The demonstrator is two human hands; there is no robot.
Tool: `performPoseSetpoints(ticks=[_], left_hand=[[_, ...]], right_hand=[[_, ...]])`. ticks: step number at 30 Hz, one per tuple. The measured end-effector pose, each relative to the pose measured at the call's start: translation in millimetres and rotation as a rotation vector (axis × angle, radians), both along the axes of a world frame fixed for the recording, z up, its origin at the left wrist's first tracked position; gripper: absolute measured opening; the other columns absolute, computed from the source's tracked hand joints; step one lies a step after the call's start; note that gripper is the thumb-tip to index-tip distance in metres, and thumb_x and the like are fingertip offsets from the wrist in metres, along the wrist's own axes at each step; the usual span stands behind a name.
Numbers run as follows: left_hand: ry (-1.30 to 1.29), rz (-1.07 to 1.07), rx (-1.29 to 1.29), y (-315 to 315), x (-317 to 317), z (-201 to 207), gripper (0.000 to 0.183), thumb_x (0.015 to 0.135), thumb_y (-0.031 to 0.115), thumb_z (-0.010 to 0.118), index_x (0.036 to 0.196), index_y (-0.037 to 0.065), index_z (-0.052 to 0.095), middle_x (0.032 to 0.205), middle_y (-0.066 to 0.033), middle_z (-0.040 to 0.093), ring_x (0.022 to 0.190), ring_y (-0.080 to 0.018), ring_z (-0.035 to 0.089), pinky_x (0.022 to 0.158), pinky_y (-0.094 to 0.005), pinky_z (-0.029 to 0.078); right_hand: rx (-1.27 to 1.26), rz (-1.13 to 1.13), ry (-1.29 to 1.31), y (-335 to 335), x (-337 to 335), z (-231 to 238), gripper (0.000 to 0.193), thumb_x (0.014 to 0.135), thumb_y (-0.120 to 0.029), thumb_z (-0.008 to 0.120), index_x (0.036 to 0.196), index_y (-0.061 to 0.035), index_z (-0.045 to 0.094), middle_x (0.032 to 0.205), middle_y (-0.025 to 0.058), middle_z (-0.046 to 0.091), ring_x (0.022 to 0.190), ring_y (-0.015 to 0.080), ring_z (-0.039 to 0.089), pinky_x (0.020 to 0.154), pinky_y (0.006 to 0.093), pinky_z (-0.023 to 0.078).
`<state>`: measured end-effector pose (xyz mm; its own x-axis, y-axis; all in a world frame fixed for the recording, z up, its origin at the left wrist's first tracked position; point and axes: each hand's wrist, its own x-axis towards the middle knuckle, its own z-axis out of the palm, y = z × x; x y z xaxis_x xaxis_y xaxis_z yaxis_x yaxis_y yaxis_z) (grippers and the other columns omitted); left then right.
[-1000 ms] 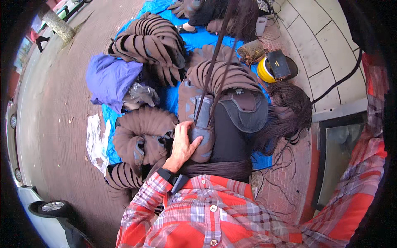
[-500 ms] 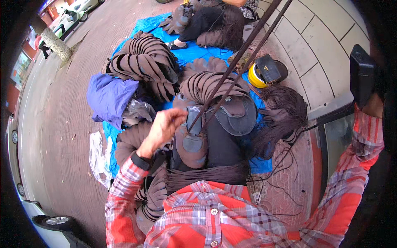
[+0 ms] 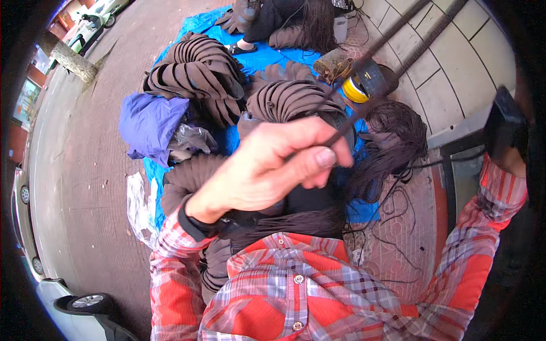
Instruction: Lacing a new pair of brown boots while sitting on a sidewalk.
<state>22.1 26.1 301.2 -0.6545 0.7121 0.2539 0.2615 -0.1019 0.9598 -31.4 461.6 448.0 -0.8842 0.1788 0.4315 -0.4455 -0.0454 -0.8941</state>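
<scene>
My left hand [image 3: 278, 162] is raised over my lap, its thumb and fingers pinched on dark brown shoelaces [image 3: 392, 85]. Two blurred strands stretch from it toward the upper right, out of the picture. The shoe upper on my lap is hidden behind this hand. My right hand [image 3: 516, 162] is lifted at the far right rim, mostly in shadow. A black box-shaped device [image 3: 505, 125] covers its fingers. A bundle of laces [image 3: 284, 225] lies across my lap. Beyond my left hand sits a nested row of brown shoe uppers [image 3: 290, 108].
Another curved stack of uppers [image 3: 193, 74] and a purple cloth [image 3: 151, 128] lie on the blue sheet [image 3: 364, 213]. A large lace bundle [image 3: 392, 153] is at right, near a yellow container [image 3: 354, 91]. Another person [image 3: 273, 28] sits at the far end. A tiled wall [image 3: 443, 62] runs along the right.
My left hand has come up and to the right, now pinching the laces in front of the shoe upper. My right hand has shifted slightly at the right rim.
</scene>
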Motion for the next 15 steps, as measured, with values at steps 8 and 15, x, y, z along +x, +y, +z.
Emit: performPoseSetpoints(ticks=[8, 15], left_hand=[[-0.377, 0.954, 0.722, -183.2, -66.4, -138.9, 0.019, 0.091, 0.024, 0.048, 0.085, 0.006, 0.051, 0.062, 0.0023, 0.043, 0.055, -0.0098, 0.04, 0.06, -0.0254, 0.035], [0.064, 0.924, -1.029, -225.2, 0.6, -288.1, 0.031, 0.081, 0.03, 0.06, 0.091, 0.0, 0.062, 0.072, -0.0142, 0.064, 0.066, -0.0233, 0.063, 0.061, -0.0344, 0.051]], right_hand=[[-0.018, -0.361, -0.034, 15.0, 36.8, -112.2, 0.019, 0.091, -0.019, 0.048, 0.074, -0.0098, 0.048, 0.059, -0.0059, 0.031, 0.049, 0.0046, 0.026, 0.045, 0.0204, 0.022], [0.548, -0.502, -0.395, -101.4, 85.1, -306.2, 0.015, 0.089, -0.018, 0.052, 0.089, -0.0049, 0.059, 0.069, 0.0003, 0.054, 0.062, 0.0085, 0.05, 0.057, 0.025, 0.043]])
